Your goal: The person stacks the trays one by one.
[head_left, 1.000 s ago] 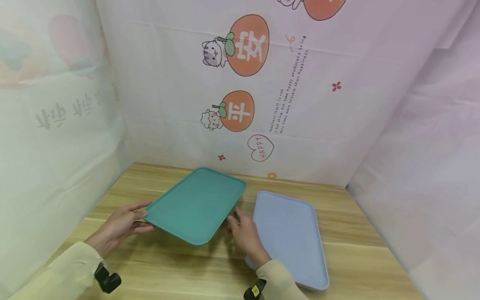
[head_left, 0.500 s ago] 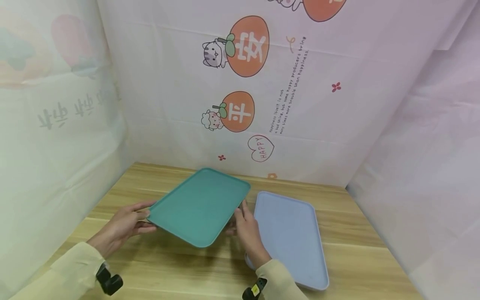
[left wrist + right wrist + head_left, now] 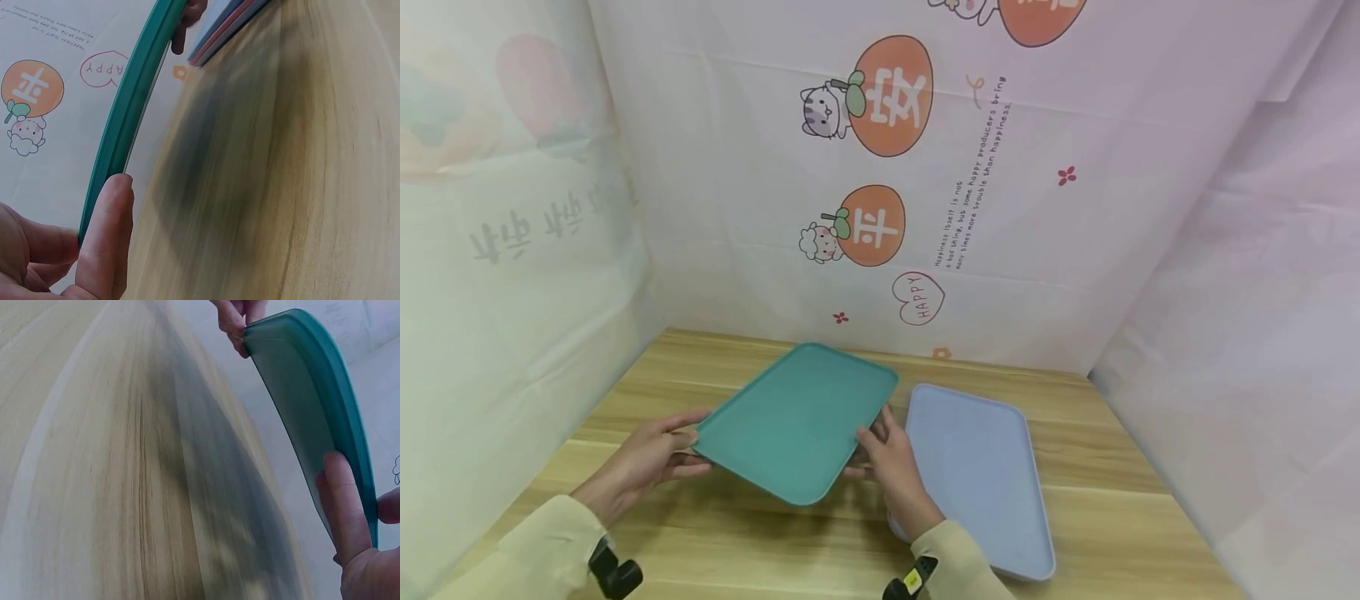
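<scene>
A teal rectangular tray (image 3: 797, 425) is held up off the wooden table, tilted, its flat inner face toward the head camera. My left hand (image 3: 642, 460) pinches its left corner, thumb on top and fingers beneath. On the right edge, my right hand (image 3: 897, 468) grips the rim; in the right wrist view the thumb and a finger lie on either side of the tray (image 3: 357, 434). Beneath it, a dark shadow shows on the wood in both wrist views. A pale blue tray (image 3: 981, 479) lies flat on the table, partly behind my right wrist.
In the left wrist view, a pink edge (image 3: 232, 26) shows under the blue one, so trays appear stacked there. The wooden table (image 3: 1120, 492) meets printed white cloth walls (image 3: 737, 208) at the back and both sides.
My right hand has moved up along the teal tray's right edge, and its thumb now lies on the rim. The tray has shifted slightly right and lower in the head view.
</scene>
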Motion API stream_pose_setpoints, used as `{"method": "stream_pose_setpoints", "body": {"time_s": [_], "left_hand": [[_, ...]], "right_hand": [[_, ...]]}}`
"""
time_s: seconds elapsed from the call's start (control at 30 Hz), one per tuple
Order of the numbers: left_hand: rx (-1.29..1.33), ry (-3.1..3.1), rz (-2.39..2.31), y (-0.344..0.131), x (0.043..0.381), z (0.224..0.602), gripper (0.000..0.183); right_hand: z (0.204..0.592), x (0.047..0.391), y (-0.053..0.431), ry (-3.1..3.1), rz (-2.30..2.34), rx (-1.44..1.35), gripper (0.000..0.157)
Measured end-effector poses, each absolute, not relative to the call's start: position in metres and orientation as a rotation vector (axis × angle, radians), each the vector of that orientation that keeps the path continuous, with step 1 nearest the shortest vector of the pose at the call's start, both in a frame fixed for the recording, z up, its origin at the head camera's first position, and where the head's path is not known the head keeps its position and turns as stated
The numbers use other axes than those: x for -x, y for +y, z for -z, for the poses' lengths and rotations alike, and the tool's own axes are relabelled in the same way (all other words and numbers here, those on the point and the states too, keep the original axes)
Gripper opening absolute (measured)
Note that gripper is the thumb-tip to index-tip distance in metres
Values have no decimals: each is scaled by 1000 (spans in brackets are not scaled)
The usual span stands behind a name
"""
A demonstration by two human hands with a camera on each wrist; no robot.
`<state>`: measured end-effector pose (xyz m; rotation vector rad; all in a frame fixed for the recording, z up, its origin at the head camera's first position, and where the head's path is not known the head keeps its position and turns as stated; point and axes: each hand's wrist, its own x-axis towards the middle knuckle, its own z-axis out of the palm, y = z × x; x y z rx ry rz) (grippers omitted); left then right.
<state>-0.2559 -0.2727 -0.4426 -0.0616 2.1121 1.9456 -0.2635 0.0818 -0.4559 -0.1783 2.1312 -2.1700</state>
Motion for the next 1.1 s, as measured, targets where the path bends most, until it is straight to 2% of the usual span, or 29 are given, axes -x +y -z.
{"method": "stream_pose_setpoints", "body": {"time_s": [0.53, 1.1], "left_hand": [[-6, 2164, -1901, -269, 256, 448, 59], [-29, 2308, -1766, -252, 262, 445, 58]], "right_hand": [[455, 262, 86, 2143, 2210, 113, 70], [457, 257, 105, 2101, 2195, 165, 77]]}}
